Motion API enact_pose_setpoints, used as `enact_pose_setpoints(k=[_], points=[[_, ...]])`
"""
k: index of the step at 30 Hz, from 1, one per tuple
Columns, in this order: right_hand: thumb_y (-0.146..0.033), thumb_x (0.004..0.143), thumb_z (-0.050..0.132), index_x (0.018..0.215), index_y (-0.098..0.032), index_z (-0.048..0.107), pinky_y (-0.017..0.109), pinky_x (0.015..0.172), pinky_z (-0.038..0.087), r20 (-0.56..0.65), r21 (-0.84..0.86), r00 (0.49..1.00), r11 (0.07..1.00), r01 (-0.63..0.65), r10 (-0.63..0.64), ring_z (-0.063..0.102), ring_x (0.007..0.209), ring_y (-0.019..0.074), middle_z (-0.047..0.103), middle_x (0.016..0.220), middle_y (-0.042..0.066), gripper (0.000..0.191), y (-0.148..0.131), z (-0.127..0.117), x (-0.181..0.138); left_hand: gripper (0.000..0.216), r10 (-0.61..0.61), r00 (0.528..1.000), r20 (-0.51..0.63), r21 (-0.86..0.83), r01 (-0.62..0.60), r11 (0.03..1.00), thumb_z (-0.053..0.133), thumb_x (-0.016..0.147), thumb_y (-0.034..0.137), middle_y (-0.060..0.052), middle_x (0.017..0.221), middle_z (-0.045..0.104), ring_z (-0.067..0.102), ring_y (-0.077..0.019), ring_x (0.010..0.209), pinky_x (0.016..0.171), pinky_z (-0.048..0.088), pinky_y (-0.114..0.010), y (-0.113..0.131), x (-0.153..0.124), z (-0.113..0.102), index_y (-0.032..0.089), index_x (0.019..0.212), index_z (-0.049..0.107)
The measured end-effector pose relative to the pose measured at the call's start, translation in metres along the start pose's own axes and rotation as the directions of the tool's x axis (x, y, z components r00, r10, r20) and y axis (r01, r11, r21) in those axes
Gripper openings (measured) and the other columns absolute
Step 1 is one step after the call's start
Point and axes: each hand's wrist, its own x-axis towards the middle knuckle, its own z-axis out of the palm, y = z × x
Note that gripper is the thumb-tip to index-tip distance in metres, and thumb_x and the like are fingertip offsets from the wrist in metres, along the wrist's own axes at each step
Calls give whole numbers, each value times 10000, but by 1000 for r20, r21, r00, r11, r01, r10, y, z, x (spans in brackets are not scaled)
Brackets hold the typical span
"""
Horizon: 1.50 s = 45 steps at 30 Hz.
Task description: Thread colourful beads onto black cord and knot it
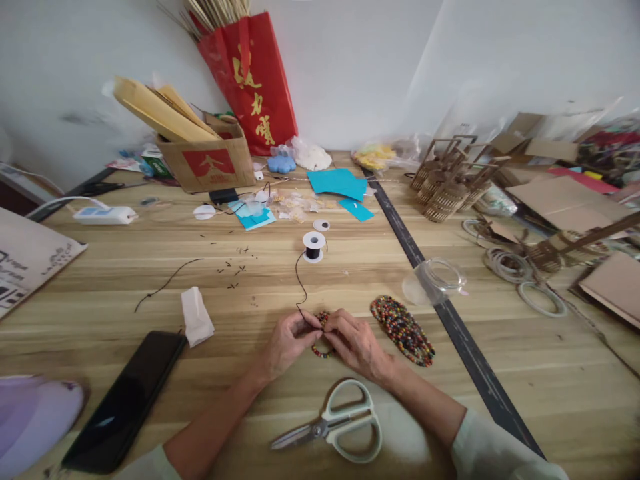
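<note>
Between my two hands lies a small loop of multicoloured beads, a beaded bracelet [323,353], partly covered by my fingers. The fingertips of my left hand [290,340] pinch black cord at the top of the loop. My right hand [357,343] pinches at the same spot, its thumb and forefinger meeting the left ones; the exact knot or cord end is hidden. A black cord [301,283] runs from there up to a white spool [313,247] standing upright. Right of my right hand lies a pile of beaded strings [403,331].
Scissors [333,423] with pale handles lie below my hands. A phone [127,400] and folded tissue [197,316] are at left. Cord scraps [235,270], blue paper [337,183], a cardboard box [210,163] and a red bag [255,80] sit farther back. Small woven baskets [445,190] stand at right.
</note>
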Motion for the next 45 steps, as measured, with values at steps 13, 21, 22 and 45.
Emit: enact_pose_setpoints(k=[13,21,22,45], points=[[-212,980,372,935,-193,535,259,694,485,35,-80,999,996,44,-42,585,788,156,603,883,68,169,-6,-5,3,164,130,991,16,119,-131,984,692,725,271,-40,739,622,597,-162,742,731,495,-285,-1,-2,2,131,736,607],[-217,982,352,886,-194,511,251,677,461,51,-20,999,1000,2,-1,560,756,156,569,840,61,187,-7,-3,4,152,187,982,7,135,-186,973,668,731,258,-29,694,609,584,-144,695,693,486,-256,2,-3,5,143,685,580],[-216,981,351,881,-194,509,253,680,461,53,-7,999,1000,-6,6,558,755,157,567,838,61,188,-8,-3,4,152,185,983,4,134,-184,974,669,727,255,-29,690,609,583,-143,692,689,485,-254,3,-3,6,143,679,577],[-199,957,419,859,-189,506,255,674,444,-24,147,998,988,-47,51,532,740,149,541,807,41,132,-9,-1,4,195,90,996,-14,63,-89,994,724,684,287,-28,725,627,596,-148,722,711,487,-268,-2,0,1,139,724,605]])
